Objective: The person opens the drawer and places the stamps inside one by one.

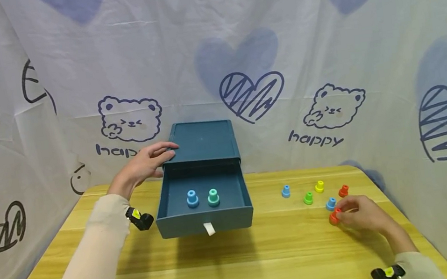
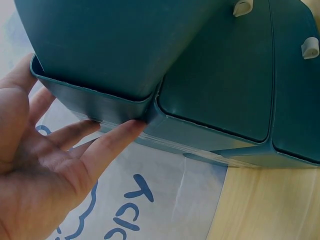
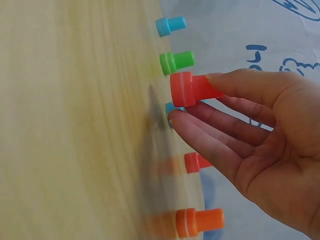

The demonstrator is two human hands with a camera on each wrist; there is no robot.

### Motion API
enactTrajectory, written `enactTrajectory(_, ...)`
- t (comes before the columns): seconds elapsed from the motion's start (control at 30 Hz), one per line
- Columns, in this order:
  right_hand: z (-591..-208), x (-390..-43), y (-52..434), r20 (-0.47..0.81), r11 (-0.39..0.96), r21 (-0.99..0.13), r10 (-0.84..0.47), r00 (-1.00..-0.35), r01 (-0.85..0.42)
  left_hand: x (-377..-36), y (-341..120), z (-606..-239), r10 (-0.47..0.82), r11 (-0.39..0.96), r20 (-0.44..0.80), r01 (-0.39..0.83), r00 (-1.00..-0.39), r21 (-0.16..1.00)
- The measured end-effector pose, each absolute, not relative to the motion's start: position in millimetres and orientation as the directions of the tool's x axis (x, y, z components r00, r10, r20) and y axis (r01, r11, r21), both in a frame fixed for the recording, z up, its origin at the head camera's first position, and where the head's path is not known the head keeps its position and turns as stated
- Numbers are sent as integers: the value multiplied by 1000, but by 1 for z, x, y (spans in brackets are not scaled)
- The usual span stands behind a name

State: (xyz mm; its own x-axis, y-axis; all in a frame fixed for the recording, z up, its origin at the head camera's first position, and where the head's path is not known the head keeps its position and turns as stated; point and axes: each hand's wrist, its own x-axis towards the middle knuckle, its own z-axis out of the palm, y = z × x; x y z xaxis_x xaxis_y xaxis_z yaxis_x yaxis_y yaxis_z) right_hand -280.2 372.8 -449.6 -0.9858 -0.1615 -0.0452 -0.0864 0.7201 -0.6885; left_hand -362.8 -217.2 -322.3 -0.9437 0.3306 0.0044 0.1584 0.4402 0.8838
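My right hand [image 1: 365,215] pinches a red toy stamp [image 3: 183,89] by its narrow handle, between thumb and fingers, its wide base toward the table. The base appears just above the wood. At the left, my left hand [image 1: 138,169] touches the side and top edge of a dark teal drawer unit [image 1: 204,139] with spread fingers. The unit's top drawer [image 1: 205,222] is pulled out, a white tab on its front. Inside it stand a blue stamp [image 1: 192,199] and a teal-green stamp [image 1: 213,198]. In the left wrist view, lower drawers [image 2: 215,75] look shut.
Around my right hand stand a blue stamp [image 1: 286,191], a green stamp [image 1: 308,198], a yellow stamp [image 1: 319,186], another blue stamp [image 1: 331,204] and another red stamp [image 1: 344,190]. An orange stamp [image 3: 200,222] shows in the right wrist view. A printed cloth [image 1: 180,69] hangs behind the wooden table [image 1: 290,262].
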Motion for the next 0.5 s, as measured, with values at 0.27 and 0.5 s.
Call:
enactTrajectory(0.27,-444,-282,362,-25,656,-746,-197,-980,-113,-363,-217,-323,338,436,10,166,-941,885)
enactTrajectory(0.5,-438,-283,353,-9,635,-760,-226,-974,-141,-363,-217,-323,332,433,9,161,-943,887)
